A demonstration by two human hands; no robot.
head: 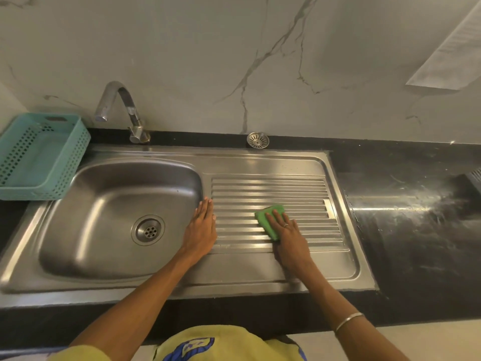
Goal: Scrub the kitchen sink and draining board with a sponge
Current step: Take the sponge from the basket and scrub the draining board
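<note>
Right hand point(287, 234) flat, pressing green sponge point(269, 218), left hand point(201, 227) seemingly flat on draining board point(299, 194)

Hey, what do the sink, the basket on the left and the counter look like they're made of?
Sink and draining board: apparently stainless steel, brushed, with soft streaky reflections. Basket: likely moulded plastic, matte teal, with rows of punched holes. Counter: polished dark stone, possibly granite; it mirrors light glossily, though the exact stone is unclear.
</note>
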